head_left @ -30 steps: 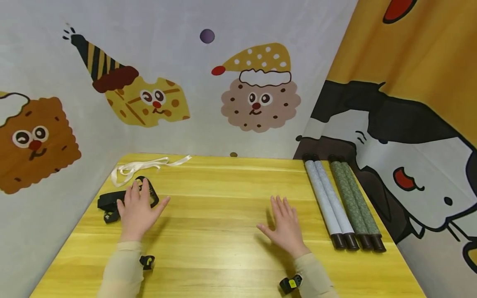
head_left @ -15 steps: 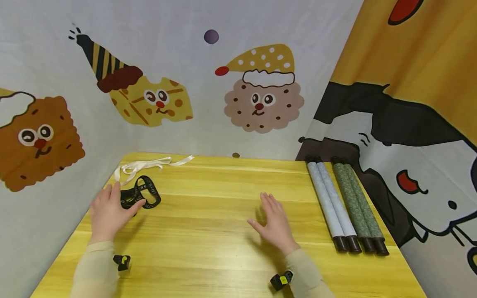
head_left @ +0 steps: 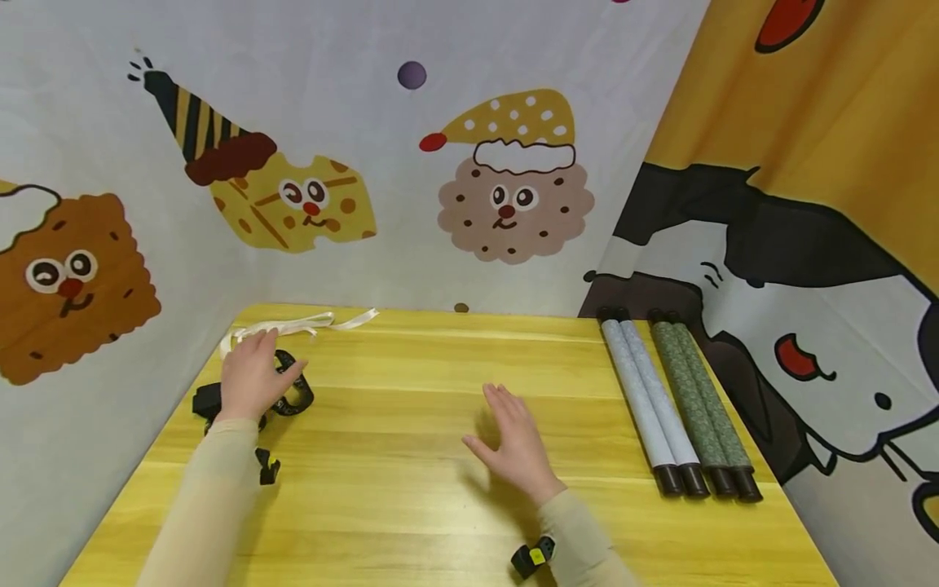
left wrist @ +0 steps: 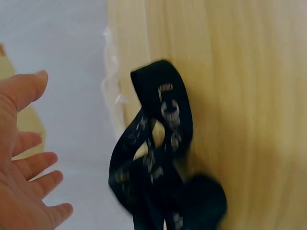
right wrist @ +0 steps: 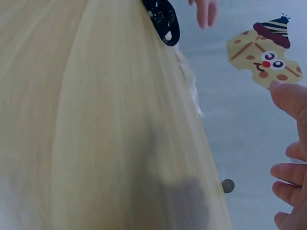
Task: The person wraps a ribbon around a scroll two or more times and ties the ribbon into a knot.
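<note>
My left hand hovers over a bunched black ribbon on the left of the wooden table, fingers extended and thumb out. In the left wrist view pale lettering shows along the looped black ribbon, and the fingers stand apart from it, holding nothing. A white ribbon lies loosely behind, partly covered by that hand. My right hand is held above the middle of the table, fingers straight, thumb spread, its shadow falling on the wood. Nothing is in it.
On the right of the table lie a pair of pale blue rolls and a pair of green rolls, side by side with dark brown end caps. Printed cartoon curtains hang at the left, back and right.
My left hand swung left off the black ribbon, then came back right and forward over it. My right hand drifted steadily left. The ribbons and rolls stayed where they were.
</note>
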